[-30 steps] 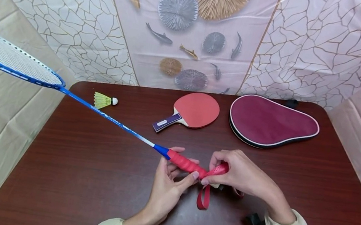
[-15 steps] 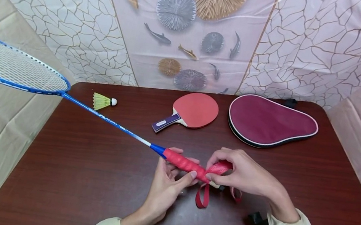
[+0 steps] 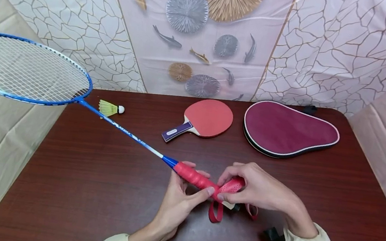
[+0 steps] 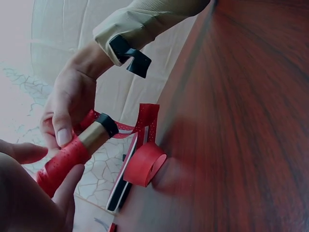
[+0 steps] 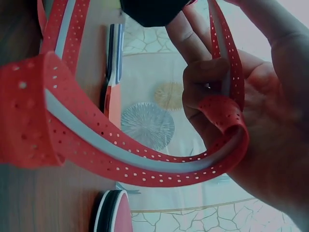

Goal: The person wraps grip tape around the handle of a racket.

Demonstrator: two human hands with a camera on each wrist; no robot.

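Observation:
A blue and white badminton racket (image 3: 118, 126) slants across the head view, its strung head at the left. My left hand (image 3: 178, 207) holds its handle from below, thumb on the red wrapped part. At the lower edge of the wrap, my right hand (image 3: 264, 190) pinches a strip of red perforated grip tape (image 3: 233, 184). In the left wrist view, bare tan handle (image 4: 95, 137) and a black butt cap (image 4: 107, 124) extend past the wrap, and a loose tape coil (image 4: 144, 164) hangs nearby. A pale stripe runs along the tape's inner side in the right wrist view.
On the dark wooden table (image 3: 92, 205), a yellow shuttlecock (image 3: 108, 108) lies at the back left. A red table tennis bat (image 3: 209, 118) is at the back middle, beside a maroon bat case (image 3: 289, 131). Patterned cloth (image 3: 205, 35) hangs behind the table.
The racket has turned and shifted right, bringing more of its strung face into view. My right hand has let the tape shift slightly round the handle; my left hand keeps its hold.

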